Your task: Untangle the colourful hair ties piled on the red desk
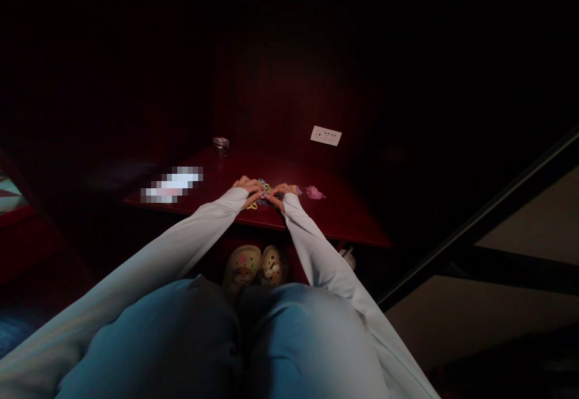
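Small colored loops, yellow and green ones among them point(252, 206), lie near the front edge of a dark red table point(348, 215). My left hand point(248, 188) is over them, its thumb and fingertips drawn together at a small pinkish piece. From the other side my right hand point(283, 194) meets it, fingertips also pinched at that spot. What exactly the fingertips hold is too small to make out. Just right of my right hand sits a pink bundle of loops point(315, 192).
A lidded clear jar point(221, 146) stands at the table's back left. A pixelated bright rectangle point(173, 185) lies at the left. A white socket plate point(326, 136) is on the back wall. Clog shoes point(243, 265) show below the table edge.
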Demonstrator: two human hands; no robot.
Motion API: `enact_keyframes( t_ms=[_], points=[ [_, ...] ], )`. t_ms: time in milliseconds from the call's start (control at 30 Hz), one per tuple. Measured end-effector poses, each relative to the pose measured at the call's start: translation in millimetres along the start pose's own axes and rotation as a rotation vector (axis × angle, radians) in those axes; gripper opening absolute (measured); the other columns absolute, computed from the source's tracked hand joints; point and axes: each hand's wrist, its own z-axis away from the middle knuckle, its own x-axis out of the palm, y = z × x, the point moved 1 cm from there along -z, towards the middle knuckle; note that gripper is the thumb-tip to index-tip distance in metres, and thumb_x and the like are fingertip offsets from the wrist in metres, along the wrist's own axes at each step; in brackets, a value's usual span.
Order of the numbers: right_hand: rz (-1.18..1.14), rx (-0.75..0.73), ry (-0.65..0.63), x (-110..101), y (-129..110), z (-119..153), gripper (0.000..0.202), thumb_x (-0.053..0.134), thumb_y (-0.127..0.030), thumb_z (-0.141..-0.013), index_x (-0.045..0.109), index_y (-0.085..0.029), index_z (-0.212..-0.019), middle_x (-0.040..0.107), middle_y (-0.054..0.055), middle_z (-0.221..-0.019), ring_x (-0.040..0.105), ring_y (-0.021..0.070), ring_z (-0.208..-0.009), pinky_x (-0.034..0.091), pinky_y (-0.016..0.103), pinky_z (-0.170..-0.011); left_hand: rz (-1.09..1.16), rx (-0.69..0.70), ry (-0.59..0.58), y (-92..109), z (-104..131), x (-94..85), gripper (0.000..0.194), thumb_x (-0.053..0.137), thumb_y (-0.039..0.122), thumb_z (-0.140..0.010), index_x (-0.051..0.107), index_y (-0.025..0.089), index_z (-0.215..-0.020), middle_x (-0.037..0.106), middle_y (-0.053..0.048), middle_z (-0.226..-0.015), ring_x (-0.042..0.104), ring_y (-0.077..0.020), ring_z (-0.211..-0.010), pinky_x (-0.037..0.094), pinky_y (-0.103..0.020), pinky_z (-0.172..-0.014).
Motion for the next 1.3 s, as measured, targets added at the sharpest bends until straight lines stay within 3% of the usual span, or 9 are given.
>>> enact_keyframes(
  t_ms=[200,400,600,1300],
  points=[
    [-0.005,-0.015,-0.005,-0.3,-0.1,1.8,0.03,0.071,-0.058,-0.088,0.081,-0.03,-0.094,0.07,0.003,-0.105,0.05,0.0222,-0.107,0.036,0.036,-0.1,0.019,-0.013,0.035,-1.2,-0.6,0.3,0.028,0.052,0.043,-0.099,0.076,0.03,-0.097,0.073,-0.001,-0.117,0.049,-0.0253,-0.101,0.04,-0.043,-0.094],
    [0.03,-0.003,-0.035,1.6,0.8,0.0,0.022,0.073,-0.052,-0.089,0.083,-0.032,-0.088,0.07,0.001,-0.106,0.049,0.0216,-0.108,0.034,0.037,-0.1,0.022,-0.01,0.044,-2.7,-1.3,0.6,0.027,0.052,0.04,-0.098,0.076,0.028,-0.096,0.073,-0.002,-0.116,0.05,-0.0255,-0.101,0.041,-0.043,-0.093],
    [0.018,-0.014,-0.053,1.0,-0.5,1.3,0.03,0.071,-0.061,-0.088,0.083,-0.033,-0.089,0.069,0.001,-0.109,0.047,0.0217,-0.109,0.034,0.037,-0.1,0.02,-0.003,0.041,-4.1,-1.9,-0.4,0.027,0.052,0.04,-0.099,0.076,0.028,-0.096,0.073,-0.002,-0.116,0.05,-0.0247,-0.1,0.042,-0.041,-0.093],
    [0.035,-0.015,-0.01,1.1,1.1,-0.3,0.023,0.071,-0.053,-0.09,0.083,-0.034,-0.087,0.071,0.002,-0.109,0.047,0.024,-0.112,0.034,0.04,-0.099,0.05,0.008,0.046,1.9,-0.7,-5.4,0.029,0.051,0.041,-0.099,0.076,0.027,-0.093,0.073,-0.004,-0.113,0.051,-0.0246,-0.098,0.044,-0.04,-0.093]
  ],
)
